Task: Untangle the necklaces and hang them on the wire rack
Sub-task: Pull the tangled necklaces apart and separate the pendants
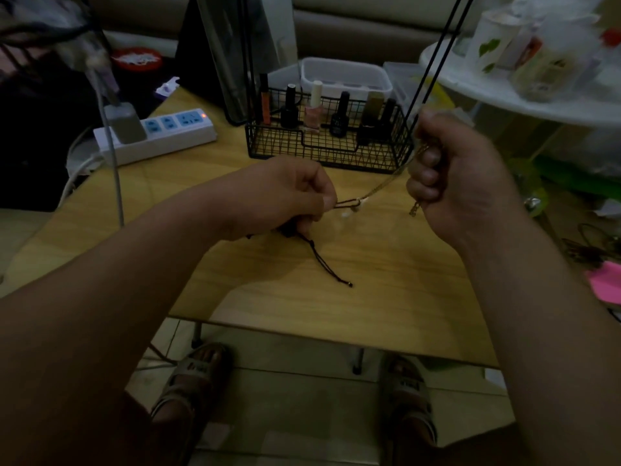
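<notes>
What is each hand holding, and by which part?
The left hand pinches the black cord at its loop; the right hand holds the gold chain in a fist near one end.

The table (302, 304) is pale yellow wood with a fine streaked grain. The cord necklace (324, 262) is black and the chain necklace (383, 185) is gold. The wire rack (336, 156) is black, its mesh a grid of squares above and zigzags below. Inside it, the nail polish bottle (312, 112) is pale pink with a cream cap, and the tube (265, 99) is orange. The power strip (161, 136) is white with 3 blue socket faces and 1 red light. The sandals (198, 375) are grey.
</notes>
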Demonstrator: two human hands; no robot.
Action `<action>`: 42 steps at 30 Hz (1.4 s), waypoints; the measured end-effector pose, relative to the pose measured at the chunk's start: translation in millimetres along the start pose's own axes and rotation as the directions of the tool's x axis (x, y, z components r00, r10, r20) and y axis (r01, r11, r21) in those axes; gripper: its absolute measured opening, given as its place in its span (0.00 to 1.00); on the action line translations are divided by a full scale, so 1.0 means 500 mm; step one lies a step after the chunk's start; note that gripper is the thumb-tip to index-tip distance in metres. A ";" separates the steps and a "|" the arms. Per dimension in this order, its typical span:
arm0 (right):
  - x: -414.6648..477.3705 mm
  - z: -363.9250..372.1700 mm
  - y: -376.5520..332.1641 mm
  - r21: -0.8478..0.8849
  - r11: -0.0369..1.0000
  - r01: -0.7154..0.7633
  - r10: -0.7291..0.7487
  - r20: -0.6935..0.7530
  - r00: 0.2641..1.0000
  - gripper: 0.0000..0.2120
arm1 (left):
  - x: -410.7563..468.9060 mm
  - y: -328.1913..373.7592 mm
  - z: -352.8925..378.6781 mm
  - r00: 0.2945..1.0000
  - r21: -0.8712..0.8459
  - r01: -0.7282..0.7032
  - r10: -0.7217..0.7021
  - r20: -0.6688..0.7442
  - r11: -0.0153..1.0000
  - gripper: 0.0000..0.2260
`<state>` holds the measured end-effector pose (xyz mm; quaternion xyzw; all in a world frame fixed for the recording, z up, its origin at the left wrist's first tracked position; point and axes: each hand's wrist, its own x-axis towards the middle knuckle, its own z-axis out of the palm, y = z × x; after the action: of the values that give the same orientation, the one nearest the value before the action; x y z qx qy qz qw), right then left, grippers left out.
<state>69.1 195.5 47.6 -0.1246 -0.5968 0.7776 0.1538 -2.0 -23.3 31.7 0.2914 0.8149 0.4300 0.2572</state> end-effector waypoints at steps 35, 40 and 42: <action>-0.001 0.036 0.014 -0.333 0.942 0.035 -0.026 0.032 0.999 0.08 | 0.013 0.009 0.038 1.000 -0.442 0.007 -0.019 -0.024 0.897 0.06; -0.016 0.042 0.030 -0.785 0.618 -0.043 0.090 0.016 0.996 0.08 | 0.017 0.004 0.017 0.992 -0.535 -0.031 -0.039 -0.120 0.844 0.10; -0.020 0.046 0.031 -0.816 0.577 -0.034 0.175 0.083 0.981 0.05 | 0.018 -0.002 0.015 0.990 -0.514 -0.037 -0.037 -0.133 0.857 0.10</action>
<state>68.3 167.4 38.8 -0.1555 -0.8871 0.4345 -0.0128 -3.2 -13.5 25.4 0.1814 0.6861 0.6512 0.2688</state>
